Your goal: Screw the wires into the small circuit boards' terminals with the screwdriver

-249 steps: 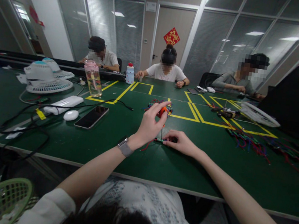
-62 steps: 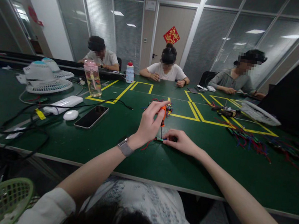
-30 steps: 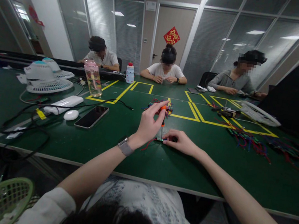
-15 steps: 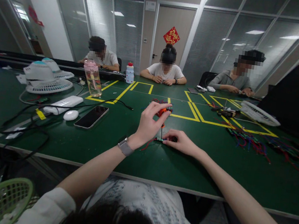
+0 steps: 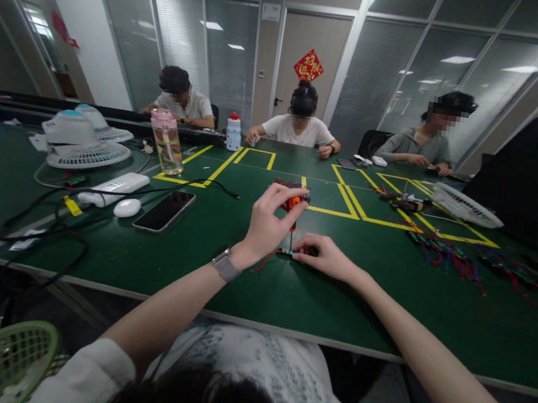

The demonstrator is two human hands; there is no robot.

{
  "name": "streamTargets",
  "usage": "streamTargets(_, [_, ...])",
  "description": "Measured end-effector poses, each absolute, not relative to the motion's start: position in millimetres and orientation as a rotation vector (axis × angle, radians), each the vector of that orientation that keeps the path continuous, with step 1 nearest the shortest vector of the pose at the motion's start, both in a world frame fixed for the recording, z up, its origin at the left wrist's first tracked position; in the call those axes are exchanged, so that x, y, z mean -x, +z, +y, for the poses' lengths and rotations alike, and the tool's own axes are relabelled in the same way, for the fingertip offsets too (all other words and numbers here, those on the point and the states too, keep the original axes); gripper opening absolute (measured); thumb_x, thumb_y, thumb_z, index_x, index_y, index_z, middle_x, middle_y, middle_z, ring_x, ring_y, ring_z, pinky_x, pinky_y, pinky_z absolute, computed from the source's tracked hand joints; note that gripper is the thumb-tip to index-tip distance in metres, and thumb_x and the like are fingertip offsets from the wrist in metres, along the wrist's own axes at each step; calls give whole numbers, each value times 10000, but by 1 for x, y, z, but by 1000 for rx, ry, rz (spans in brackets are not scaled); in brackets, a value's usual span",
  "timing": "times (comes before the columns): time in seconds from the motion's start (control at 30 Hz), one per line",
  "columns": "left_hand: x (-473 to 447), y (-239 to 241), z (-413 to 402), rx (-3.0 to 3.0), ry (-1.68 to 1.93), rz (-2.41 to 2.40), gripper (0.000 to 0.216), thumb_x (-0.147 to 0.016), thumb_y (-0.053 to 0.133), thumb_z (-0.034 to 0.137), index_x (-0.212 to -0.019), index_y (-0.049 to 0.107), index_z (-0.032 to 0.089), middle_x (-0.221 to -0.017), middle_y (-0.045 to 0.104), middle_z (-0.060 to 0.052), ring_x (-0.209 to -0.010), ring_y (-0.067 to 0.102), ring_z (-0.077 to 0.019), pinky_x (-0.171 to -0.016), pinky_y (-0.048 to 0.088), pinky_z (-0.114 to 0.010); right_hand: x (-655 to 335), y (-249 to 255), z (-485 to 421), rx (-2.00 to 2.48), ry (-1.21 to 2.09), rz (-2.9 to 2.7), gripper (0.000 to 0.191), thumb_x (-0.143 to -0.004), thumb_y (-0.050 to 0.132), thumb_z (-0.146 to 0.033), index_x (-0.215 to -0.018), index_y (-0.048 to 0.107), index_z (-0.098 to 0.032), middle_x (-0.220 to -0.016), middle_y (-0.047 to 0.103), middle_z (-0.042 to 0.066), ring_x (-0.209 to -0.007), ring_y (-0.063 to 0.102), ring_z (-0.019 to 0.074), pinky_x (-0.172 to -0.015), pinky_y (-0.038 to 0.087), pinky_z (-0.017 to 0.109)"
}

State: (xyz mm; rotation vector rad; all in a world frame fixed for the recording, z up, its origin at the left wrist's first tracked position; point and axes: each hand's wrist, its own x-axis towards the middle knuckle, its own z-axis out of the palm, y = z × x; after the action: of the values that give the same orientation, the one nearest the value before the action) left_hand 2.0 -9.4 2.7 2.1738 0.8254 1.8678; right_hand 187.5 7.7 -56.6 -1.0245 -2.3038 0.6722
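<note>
One upright orange-handled screwdriver [image 5: 295, 203] met one small green circuit board [image 5: 286, 252] (red wires [image 5: 264, 262] trailing) on the dark-green worktop [image 5: 244, 300]; the left hand's [image 5: 272, 221] grip was clamped round the screwdriver, the right hand's [image 5: 325, 256] pinched the board.

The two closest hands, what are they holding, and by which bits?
Left hand: screwdriver, by its orange handle. Right hand: green board, seemingly by its right end.

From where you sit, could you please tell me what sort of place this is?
It looks like an office used as an electronics workroom, given the orange-handled screwdriver, tangled red and blue wires, and metal-framed glass partitions.
</note>
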Motion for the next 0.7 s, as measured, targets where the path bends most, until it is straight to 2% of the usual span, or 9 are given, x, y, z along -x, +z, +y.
streamTargets(0.07, [-1, 4, -11, -2189, 1891, 852, 154, -858, 613, 258, -976, 687, 191, -883, 591, -31, -801, 573, -125, -746, 481, -252, -187, -56, 8, 1017, 671, -2303, 251, -817, 641, -380, -875, 701, -143, -759, 612, 39, -672, 555, 148, -631, 442, 271])
streamTargets(0.27, [0, 3, -10, -2172, 1831, 761, 302, -959, 396, 198, -1171, 611, 199, -1081, 642, -68, -1016, 593, -156, -900, 463, -308, -188, -56, 8, 1036, 694, -2294, 242, -809, 651, -371, -890, 697, -147, -759, 616, 38, -658, 546, 146, -627, 449, 273])
streamTargets(0.4, [-2, 3, -9, -2140, 1861, 808, 231, -923, 500, 225, -1107, 637, 204, -989, 661, -50, -885, 614, -141, -793, 492, -272, -188, -57, 8, 1038, 690, -2286, 243, -806, 654, -381, -887, 700, -157, -757, 618, 36, -658, 547, 147, -630, 452, 274])
streamTargets(0.53, [-2, 4, -12, -2176, 1937, 855, 136, -852, 624, 264, -953, 695, 210, -849, 587, -20, -785, 571, -125, -748, 482, -258, -188, -56, 7, 1026, 682, -2287, 249, -811, 649, -392, -883, 702, -159, -757, 615, 35, -667, 553, 150, -629, 447, 272])
streamTargets(0.6, [-1, 4, -13, -2183, 1939, 851, 162, -878, 584, 277, -964, 701, 205, -855, 566, -26, -790, 565, -126, -752, 479, -261, -187, -56, 7, 1026, 676, -2289, 246, -811, 649, -388, -879, 702, -158, -759, 615, 36, -667, 553, 149, -625, 444, 270])
streamTargets(0.7, [0, 3, -12, -2188, 1883, 803, 272, -950, 436, 240, -1094, 661, 196, -978, 607, -59, -915, 585, -143, -825, 475, -284, -187, -56, 7, 1029, 674, -2293, 241, -809, 653, -374, -880, 702, -149, -754, 615, 38, -662, 551, 148, -629, 445, 272])
